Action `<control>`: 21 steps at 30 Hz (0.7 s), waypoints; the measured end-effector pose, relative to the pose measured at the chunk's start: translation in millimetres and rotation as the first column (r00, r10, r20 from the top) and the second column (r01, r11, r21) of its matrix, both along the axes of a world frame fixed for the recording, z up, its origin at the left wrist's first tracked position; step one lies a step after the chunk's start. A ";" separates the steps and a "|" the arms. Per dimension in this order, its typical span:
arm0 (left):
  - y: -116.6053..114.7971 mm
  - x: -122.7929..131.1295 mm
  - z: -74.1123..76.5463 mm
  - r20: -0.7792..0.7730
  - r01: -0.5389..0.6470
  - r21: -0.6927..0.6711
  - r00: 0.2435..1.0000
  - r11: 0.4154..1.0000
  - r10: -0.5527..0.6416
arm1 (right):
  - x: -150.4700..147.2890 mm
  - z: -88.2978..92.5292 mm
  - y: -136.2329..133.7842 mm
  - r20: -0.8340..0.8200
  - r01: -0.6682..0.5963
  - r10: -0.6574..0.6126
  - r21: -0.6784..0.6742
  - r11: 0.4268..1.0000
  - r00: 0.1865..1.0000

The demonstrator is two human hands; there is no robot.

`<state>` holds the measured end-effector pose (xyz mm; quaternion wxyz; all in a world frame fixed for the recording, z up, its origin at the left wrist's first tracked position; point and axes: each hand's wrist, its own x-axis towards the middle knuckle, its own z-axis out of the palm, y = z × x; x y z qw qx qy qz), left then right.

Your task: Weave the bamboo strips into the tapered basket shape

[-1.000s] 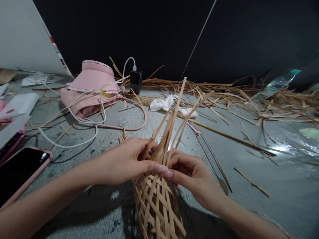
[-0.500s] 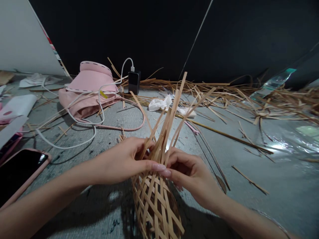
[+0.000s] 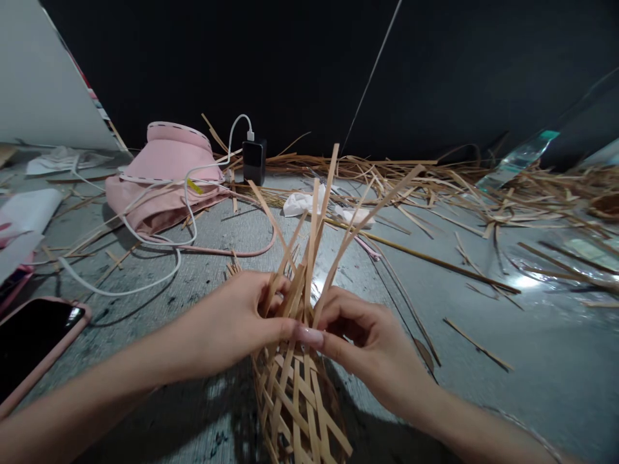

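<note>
Tan open-lattice weave (image 3: pixel 296 415), narrowed toward its top, loose strips (image 3: pixel 313 235) splayed above

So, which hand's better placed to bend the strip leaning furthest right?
Probably the right hand: it's already beside the lower end of that strip, while the left hand is across the other strips.

This looks like a craft workshop: I have a woven piece (image 3: pixel 296 403) here and a pile of thin strips (image 3: pixel 416 169) on my desk (image 3: pixel 546 386).
</note>
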<state>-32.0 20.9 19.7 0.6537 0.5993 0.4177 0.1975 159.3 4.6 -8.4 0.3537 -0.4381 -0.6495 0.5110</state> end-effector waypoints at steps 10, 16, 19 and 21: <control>1.3 -1.5 -1.5 -0.079 -0.078 0.010 0.994 0.997 0.079 | -5.5 2.0 1.7 -0.060 0.124 -0.131 -0.111 0.986 0.990; 1.9 0.8 -1.8 -0.087 -0.072 0.043 0.993 0.996 0.076 | -4.3 -0.4 1.9 -0.022 0.118 -0.120 -0.078 0.990 0.992; 1.2 0.5 0.4 -0.115 -0.084 0.043 0.989 0.996 0.088 | -4.7 -0.5 2.7 -0.037 0.105 -0.108 -0.065 0.992 0.993; 1.2 -1.1 2.4 -0.117 -0.087 0.041 0.989 0.995 0.092 | -4.8 -0.6 3.7 -0.096 0.060 -0.066 -0.070 0.996 0.993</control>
